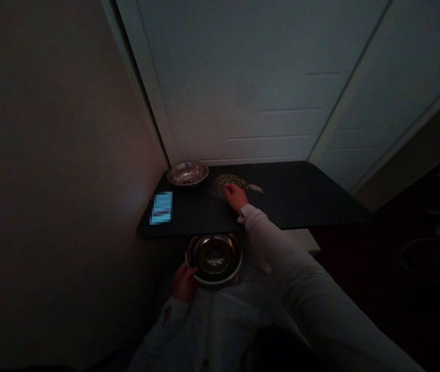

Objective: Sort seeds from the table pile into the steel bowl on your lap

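Observation:
My left hand (184, 284) grips the near left rim of a shiny metal bowl (238, 258), which sits at my lap just below the table's front edge. A few small pale bits lie in the bottom of this bowl. Over the dark table (289, 199), my right hand (236, 196) is closed at the near side of a spread pile of small grains or seeds (228, 179). Its fingertips point down and left, and whatever they pinch is too small and dim to make out. The pile tapers into a thin pale tail on its right.
A second metal bowl (188, 173) stands at the table's back left, with a small dark reddish patch inside. In front of it lies a bright, pixelated blue rectangle (161, 207). A wall (68, 155) closes off the left, and a white panel (223, 77) rises behind the table.

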`<control>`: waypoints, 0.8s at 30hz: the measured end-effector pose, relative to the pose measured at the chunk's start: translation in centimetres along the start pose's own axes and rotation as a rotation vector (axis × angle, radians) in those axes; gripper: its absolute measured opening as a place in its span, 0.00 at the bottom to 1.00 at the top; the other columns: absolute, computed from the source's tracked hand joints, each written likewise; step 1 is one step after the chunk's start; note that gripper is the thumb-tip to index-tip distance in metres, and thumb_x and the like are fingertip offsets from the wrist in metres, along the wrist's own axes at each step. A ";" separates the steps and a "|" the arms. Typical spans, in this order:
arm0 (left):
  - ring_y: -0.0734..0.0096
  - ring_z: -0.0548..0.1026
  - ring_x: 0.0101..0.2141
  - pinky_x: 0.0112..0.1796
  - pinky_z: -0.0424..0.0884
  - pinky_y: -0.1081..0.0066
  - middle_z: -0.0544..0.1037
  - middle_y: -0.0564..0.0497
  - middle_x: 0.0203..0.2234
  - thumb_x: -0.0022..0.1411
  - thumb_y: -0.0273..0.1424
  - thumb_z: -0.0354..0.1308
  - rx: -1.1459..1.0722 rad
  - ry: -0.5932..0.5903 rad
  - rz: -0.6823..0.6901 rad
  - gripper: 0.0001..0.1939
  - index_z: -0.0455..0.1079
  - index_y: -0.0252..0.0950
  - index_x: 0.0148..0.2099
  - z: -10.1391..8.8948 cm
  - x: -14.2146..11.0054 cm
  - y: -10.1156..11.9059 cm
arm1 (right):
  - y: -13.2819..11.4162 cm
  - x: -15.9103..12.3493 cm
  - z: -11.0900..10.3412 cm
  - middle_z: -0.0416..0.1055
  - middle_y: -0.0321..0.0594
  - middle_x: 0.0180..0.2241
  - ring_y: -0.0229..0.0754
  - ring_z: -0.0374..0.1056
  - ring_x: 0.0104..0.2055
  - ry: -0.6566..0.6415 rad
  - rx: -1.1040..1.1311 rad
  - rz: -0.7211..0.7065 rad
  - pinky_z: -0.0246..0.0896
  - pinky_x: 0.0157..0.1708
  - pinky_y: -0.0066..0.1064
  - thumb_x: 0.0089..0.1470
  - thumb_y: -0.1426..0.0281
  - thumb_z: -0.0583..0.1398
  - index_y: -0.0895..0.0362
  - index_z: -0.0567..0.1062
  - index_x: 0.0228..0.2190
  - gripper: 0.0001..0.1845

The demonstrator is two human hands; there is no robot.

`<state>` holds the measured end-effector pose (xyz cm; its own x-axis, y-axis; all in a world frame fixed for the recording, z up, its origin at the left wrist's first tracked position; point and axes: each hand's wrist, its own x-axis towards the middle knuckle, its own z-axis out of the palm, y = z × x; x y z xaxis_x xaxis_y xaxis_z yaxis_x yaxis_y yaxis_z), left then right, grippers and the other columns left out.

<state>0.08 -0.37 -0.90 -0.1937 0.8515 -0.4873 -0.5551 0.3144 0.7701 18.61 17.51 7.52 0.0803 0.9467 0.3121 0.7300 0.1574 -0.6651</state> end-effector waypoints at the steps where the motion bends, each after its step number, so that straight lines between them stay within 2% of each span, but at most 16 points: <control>1: 0.76 0.68 0.17 0.19 0.59 0.76 0.71 0.57 0.14 0.32 0.22 0.57 0.004 0.001 -0.002 0.12 0.67 0.34 0.27 0.0 0.0 0.0 | 0.0 0.2 0.2 0.70 0.42 0.31 0.38 0.64 0.33 -0.020 -0.023 -0.003 0.57 0.34 0.28 0.48 0.69 0.49 0.59 0.69 0.34 0.13; 10: 0.79 0.65 0.14 0.16 0.56 0.77 0.68 0.59 0.11 0.33 0.24 0.57 0.032 -0.022 0.034 0.10 0.66 0.34 0.25 -0.3 0.4 -0.5 | -0.1 0.8 0.9 0.70 0.42 0.35 0.39 0.64 0.36 -0.134 -0.113 -0.061 0.57 0.37 0.29 0.49 0.69 0.49 0.57 0.69 0.35 0.13; 17: 0.79 0.65 0.14 0.15 0.56 0.78 0.69 0.58 0.13 0.32 0.24 0.57 0.025 0.005 0.012 0.11 0.66 0.34 0.25 -0.1 0.3 -0.3 | -0.3 0.7 0.6 0.70 0.40 0.35 0.38 0.64 0.38 -0.226 -0.122 -0.125 0.56 0.39 0.28 0.48 0.70 0.50 0.57 0.70 0.35 0.13; 24: 0.76 0.68 0.18 0.18 0.59 0.76 0.72 0.56 0.16 0.32 0.24 0.57 0.023 -0.004 0.014 0.13 0.67 0.34 0.27 0.0 0.1 -0.3 | -0.2 0.3 0.7 0.70 0.37 0.35 0.36 0.63 0.38 -0.284 -0.075 -0.187 0.55 0.40 0.27 0.48 0.70 0.51 0.56 0.71 0.35 0.12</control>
<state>0.21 -0.31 -1.16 -0.1982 0.8574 -0.4749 -0.5332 0.3122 0.7862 18.03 17.96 7.30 -0.2439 0.9456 0.2151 0.7628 0.3240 -0.5597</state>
